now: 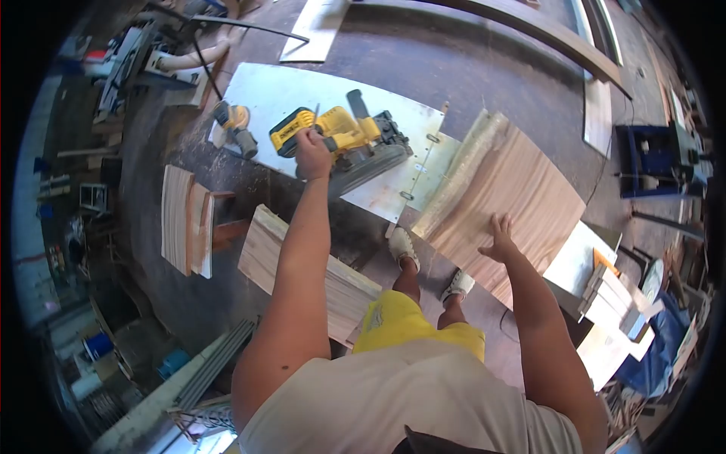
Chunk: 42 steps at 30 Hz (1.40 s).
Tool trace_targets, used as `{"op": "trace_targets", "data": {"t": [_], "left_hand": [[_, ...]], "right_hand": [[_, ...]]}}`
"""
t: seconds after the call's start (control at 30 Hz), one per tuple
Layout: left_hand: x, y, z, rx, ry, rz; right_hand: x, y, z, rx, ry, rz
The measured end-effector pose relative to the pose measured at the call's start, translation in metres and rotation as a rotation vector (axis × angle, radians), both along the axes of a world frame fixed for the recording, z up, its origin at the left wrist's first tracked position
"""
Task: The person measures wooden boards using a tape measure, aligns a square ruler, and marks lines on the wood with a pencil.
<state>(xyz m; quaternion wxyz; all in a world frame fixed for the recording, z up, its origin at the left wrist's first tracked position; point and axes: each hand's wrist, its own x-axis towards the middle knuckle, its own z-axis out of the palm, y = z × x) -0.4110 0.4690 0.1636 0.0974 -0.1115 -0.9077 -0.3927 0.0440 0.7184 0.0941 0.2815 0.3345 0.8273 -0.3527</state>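
Note:
My left hand [314, 155] is closed on the rear of a yellow and black circular saw [352, 136], which rests on a white board [265, 87]. To the saw's left, a smaller yellow and grey power tool [238, 130] lies on the same board. My right hand [500, 238] lies with its fingers spread on a wide, striped wooden panel [522, 181]. A rough, pale live edge runs along the panel's left side, next to the hinged end of the white board.
Another wooden slab [302, 265] lies below my left forearm. Stacked boards [185, 219] stand at the left. Wood offcuts [609, 299] and a blue cloth [658, 348] are at the right. A long beam [522, 30] crosses the top.

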Motion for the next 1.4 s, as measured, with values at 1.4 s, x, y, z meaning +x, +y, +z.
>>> {"op": "trace_targets", "data": {"t": [1.4], "left_hand": [[0.610, -0.009, 0.118, -0.479, -0.595, -1.839]], "right_hand": [[0.432, -0.246, 0.188, 0.164, 0.483, -0.317]]}}
